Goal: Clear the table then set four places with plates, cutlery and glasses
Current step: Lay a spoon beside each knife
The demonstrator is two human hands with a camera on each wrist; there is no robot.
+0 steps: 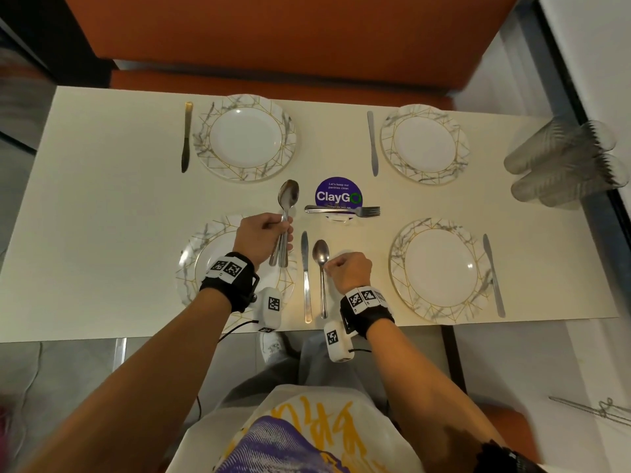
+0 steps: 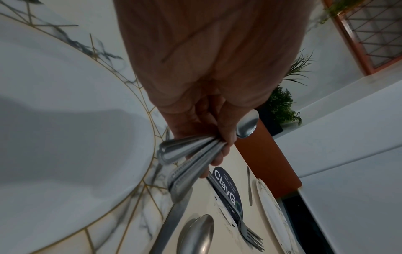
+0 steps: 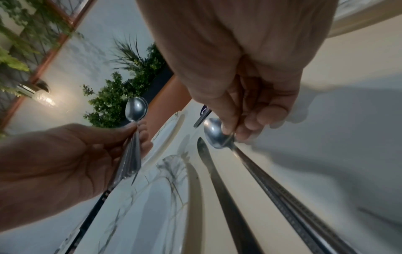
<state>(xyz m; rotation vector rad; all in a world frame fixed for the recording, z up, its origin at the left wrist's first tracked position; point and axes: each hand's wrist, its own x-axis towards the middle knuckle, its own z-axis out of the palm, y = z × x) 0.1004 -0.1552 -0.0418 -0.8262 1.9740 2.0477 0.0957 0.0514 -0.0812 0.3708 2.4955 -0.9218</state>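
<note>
My left hand (image 1: 269, 233) hovers over the near-left plate (image 1: 191, 268) and grips a bundle of spoons (image 1: 284, 230) by the handles, bowls pointing away; the left wrist view shows the handles (image 2: 185, 163) fanned below the fingers. My right hand (image 1: 341, 266) pinches the neck of a single spoon (image 1: 321, 268) that lies on the table just right of a knife (image 1: 306, 278). In the right wrist view the fingertips (image 3: 230, 134) sit behind that spoon's bowl (image 3: 214, 135). Four marble-and-gold plates are laid out, each with a knife beside it.
Forks (image 1: 341, 209) lie crosswise in front of a purple ClayGo sign (image 1: 336, 194) at the table's middle. Clear glasses (image 1: 563, 158) are stacked on their sides at the far right edge. An orange bench (image 1: 273, 39) runs behind the white table (image 1: 102, 199).
</note>
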